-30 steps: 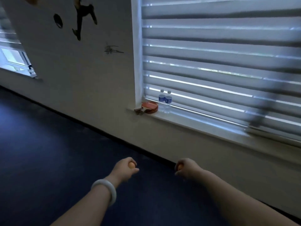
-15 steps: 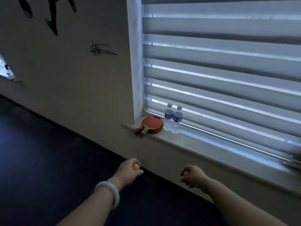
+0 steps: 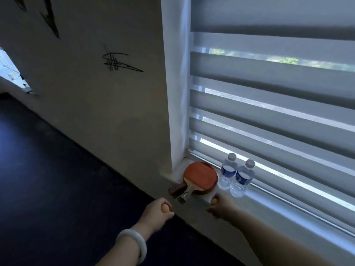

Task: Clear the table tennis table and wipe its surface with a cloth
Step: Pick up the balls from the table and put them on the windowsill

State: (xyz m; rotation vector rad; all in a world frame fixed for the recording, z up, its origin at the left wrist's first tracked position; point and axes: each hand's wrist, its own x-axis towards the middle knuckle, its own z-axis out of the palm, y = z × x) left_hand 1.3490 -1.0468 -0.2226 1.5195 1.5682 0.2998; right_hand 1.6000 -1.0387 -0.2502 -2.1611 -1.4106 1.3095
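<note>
My left hand (image 3: 156,213) grips an orange table tennis ball (image 3: 165,208) just below and left of the windowsill's corner. My right hand (image 3: 221,207) grips a second orange ball (image 3: 213,201) at the sill's front edge, right in front of the paddles. Two red-faced paddles (image 3: 200,177) lie stacked on the white windowsill (image 3: 278,208) at its left end, their handles sticking out over the edge. Neither the table tennis table nor a cloth is in view.
Two small water bottles (image 3: 235,174) with blue labels stand on the sill right of the paddles, against the striped window blind (image 3: 269,104). A white wall (image 3: 96,112) with black decals runs to the left. Dark blue floor (image 3: 48,179) lies below it.
I have come closer to the windowsill. Both hands, each still holding a ball, have moved forward; the right one has reached the sill's edge by the paddles.
</note>
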